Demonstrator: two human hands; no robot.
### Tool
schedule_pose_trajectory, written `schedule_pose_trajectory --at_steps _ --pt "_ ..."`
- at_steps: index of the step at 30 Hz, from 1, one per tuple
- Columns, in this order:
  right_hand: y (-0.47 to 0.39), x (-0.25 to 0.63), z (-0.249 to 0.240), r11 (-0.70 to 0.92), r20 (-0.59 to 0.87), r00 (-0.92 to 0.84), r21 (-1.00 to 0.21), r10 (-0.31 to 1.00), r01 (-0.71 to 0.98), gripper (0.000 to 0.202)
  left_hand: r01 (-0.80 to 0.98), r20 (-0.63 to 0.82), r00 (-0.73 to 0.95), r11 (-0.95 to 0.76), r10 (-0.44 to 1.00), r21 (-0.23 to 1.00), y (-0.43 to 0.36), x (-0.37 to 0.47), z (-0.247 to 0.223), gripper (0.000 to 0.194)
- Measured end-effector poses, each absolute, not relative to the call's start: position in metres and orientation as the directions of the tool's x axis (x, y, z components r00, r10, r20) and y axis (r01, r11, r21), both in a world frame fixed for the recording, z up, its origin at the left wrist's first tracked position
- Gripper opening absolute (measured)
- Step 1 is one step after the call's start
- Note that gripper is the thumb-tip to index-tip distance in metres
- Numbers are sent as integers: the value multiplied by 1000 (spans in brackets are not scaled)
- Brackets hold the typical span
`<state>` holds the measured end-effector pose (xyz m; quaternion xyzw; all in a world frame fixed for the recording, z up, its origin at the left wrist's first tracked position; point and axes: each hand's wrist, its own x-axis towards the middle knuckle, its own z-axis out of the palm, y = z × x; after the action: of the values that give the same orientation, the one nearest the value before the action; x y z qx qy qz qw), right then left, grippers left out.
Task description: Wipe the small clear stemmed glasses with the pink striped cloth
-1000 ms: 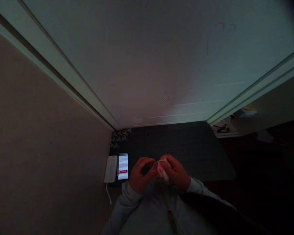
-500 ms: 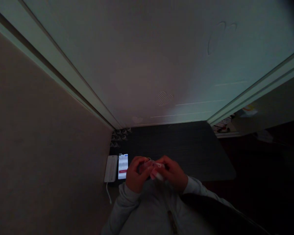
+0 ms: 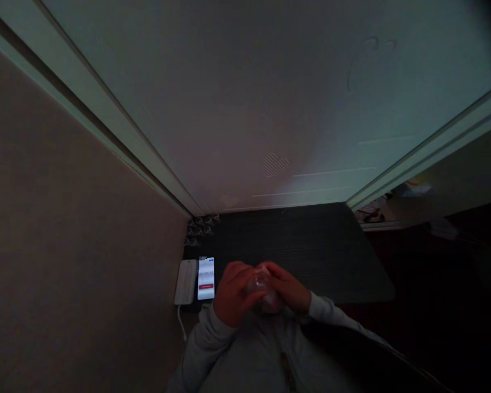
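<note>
Close to my body, over the near edge of the dark table, both my hands are closed around a small pinkish, shiny, see-through item. It looks like a clear plastic wrapper or bag with something pink inside; dim light and blur hide its exact kind. My left hand grips it from the left, thumb laid across its near side. From the right, my right hand holds it with curled fingers. Part of the item is covered by the fingers.
A lit phone lies on the dark table left of my hands. Beside it is a white power strip with a cable. Several small clear objects sit in the back left corner. A white panel rises behind.
My hands have drawn closer together around the item, and the left has turned over it. More of the shiny clear surface faces up now; the pink and white part below is covered.
</note>
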<state>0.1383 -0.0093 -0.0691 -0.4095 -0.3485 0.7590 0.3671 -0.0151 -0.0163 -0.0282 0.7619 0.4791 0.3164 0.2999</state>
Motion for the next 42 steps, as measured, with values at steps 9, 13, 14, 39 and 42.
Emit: schedule_pose_trajectory --at_steps 9,13,14,39,42 --pt "-16 140 -79 -413 -347 -284 -883 894 -224 22 573 120 458 -395 881 718 -11 -7 -22 31" --pt "-15 141 -79 -385 -335 -245 -902 910 -196 19 571 110 445 -376 889 730 -12 -5 -25 33" --pt "-14 141 -78 -375 -329 -241 -909 913 -180 19 570 101 434 -359 895 739 -12 -5 -26 33" --pt "-9 138 -68 -415 -423 -52 -847 905 -331 30 -27 -385 -97 384 918 923 -4 -25 -54 44" --pt "-8 142 -71 -342 -343 -37 -907 938 -246 33 -43 -416 -160 414 895 909 -2 -25 -52 49"
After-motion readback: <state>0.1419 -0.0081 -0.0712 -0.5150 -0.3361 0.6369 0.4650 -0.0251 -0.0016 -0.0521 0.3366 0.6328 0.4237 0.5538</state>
